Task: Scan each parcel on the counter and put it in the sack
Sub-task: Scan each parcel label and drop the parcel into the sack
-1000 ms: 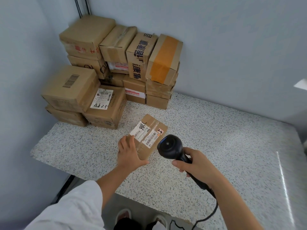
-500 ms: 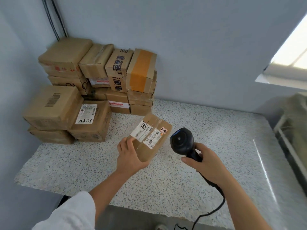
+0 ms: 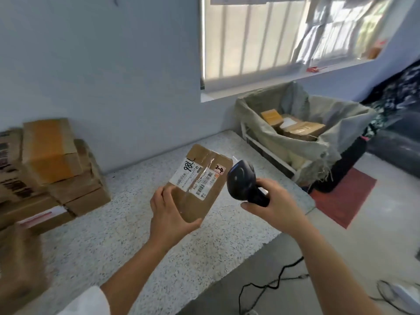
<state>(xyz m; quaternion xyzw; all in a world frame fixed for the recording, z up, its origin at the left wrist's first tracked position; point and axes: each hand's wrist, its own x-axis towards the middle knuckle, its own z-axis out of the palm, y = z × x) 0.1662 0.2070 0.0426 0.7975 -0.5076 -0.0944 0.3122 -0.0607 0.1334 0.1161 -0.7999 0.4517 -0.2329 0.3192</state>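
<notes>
Aloft — flat taped cardboard parcel (image 3: 200, 180), glossy rounded scanner (image 3: 244, 181).

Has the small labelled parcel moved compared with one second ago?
Yes. The parcel, gripped by the left hand, has gone rightward, away from the box stack and toward the sack.

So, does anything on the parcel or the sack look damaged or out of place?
The sack is frayed at its near corner, where loose threads hang down. On the parcel held by the left hand, wrinkled clear tape crosses the label. Otherwise nothing stands out.
</notes>
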